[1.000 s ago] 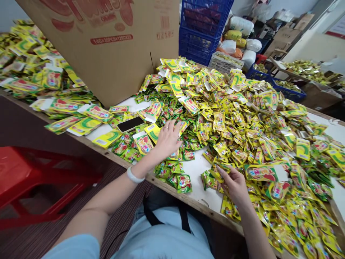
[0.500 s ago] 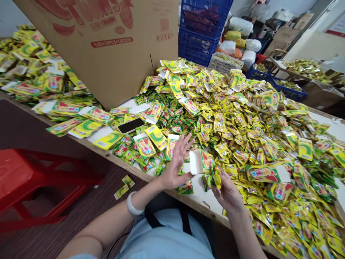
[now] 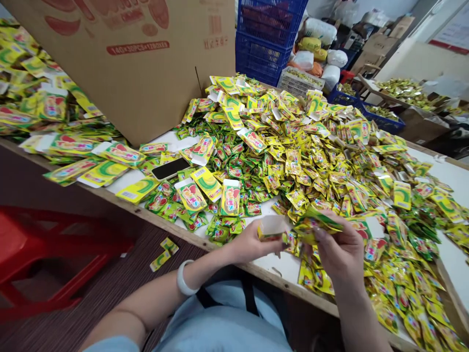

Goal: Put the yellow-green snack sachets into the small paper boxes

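Observation:
My left hand (image 3: pixel 252 242) is closed around a small candy box (image 3: pixel 273 227), its white open end tilted up toward me. Just right of it, my right hand (image 3: pixel 340 249) pinches several green and yellow candy packets (image 3: pixel 311 225) close to the box. Both hands are above the front edge of the table, and the held packets are partly blurred. Beyond them spreads a big heap of yellow candy packets (image 3: pixel 322 166), with green packets (image 3: pixel 234 159) on its left side. Printed candy boxes (image 3: pixel 230 198) lie flat to the left of my hands.
A large cardboard carton (image 3: pixel 157 83) stands on the table at the back left. A phone (image 3: pixel 170 168) lies among the boxes. At lower left is a red plastic stool (image 3: pixel 22 249). Blue crates (image 3: pixel 264 56) are stacked behind the heap. Two small boxes (image 3: pixel 163 254) are on the floor.
My left hand, spread open before, has closed around the box. My right hand has lifted slightly and moved right, with packets held in its fingers. The view has shifted a little.

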`<state>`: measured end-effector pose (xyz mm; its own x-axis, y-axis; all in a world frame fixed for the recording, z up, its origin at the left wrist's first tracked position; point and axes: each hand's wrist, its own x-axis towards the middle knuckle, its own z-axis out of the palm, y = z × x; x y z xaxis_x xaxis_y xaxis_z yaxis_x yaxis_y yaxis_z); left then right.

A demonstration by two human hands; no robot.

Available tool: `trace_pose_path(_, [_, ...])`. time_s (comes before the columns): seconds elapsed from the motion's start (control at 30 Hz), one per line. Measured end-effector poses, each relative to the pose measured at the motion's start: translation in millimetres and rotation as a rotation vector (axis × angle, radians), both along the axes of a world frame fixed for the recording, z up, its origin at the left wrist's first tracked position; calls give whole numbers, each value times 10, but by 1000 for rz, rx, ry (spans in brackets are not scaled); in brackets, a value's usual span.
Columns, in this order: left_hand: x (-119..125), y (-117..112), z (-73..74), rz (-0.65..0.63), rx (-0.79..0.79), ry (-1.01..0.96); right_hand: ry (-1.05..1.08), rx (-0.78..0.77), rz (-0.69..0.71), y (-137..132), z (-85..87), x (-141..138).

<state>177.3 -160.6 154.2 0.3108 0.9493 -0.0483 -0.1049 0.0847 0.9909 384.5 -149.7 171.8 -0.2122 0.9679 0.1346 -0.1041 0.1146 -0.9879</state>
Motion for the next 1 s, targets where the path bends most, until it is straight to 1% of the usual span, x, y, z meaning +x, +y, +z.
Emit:
trace_pose_path(0.03, [33,-39,-13,-50,-15,-48,-21,93,-40,36,82,-18])
trace_pose_path(0.07, [62,-75,-15,-87,-21,-90,-76,188,-34,68,160,-54])
trace_pose_path(0.13, [87,-134,16,-128,-12,-122,-250,372,72,117,295,-148])
trace_pose_path(0.2, [67,-168,81,-139,0,-62,-434,496,222,136,399,-224])
trace_pose_path(0.23, [47,-179,114,-145,6,-8,-526,524,297,133,440,-246])
trace_pose_path(0.3, [10,-186,158,-143,14,123,-716,526,421,104,501,-264])
trace_pose_path(0.37, [-11,-179,163,-119,33,236,-877,521,479,63,539,-260])
trace_pose_path(0.4, [-15,-171,153,-110,48,263,-919,521,499,47,550,-252])
trace_pose_path(0.47, [-21,-151,119,-134,67,249,-896,509,540,32,549,-222])
trace_pose_path(0.53, [-28,-134,83,-201,50,190,-793,474,539,40,505,-170])
trace_pose_path(0.6, [-33,-124,53,-262,12,163,-734,457,465,50,424,-111])
trace_pose_path(0.67, [-33,-120,35,-299,2,177,-760,472,409,44,343,-72])
trace_pose_path(0.7, [-31,-121,32,-307,13,189,-788,488,406,34,317,-64])
trace_pose_path(0.73, [-28,-122,35,-305,28,205,-813,504,426,23,307,-63])
trace_pose_path(0.8, [-22,-131,57,-288,47,264,-842,502,517,4,329,-75])
trace_pose_path(0.9, [-9,-169,101,-278,27,345,-814,421,728,-13,387,-95])
trace_pose_path(0.93, [-1,-188,107,-288,17,347,-788,397,773,-22,387,-98])
trace_pose_path(0.97, [9,-207,105,-307,7,336,-756,381,782,-35,374,-98])
trace_pose_path(1.0, [18,-225,94,-333,-4,321,-719,370,762,-50,351,-89])
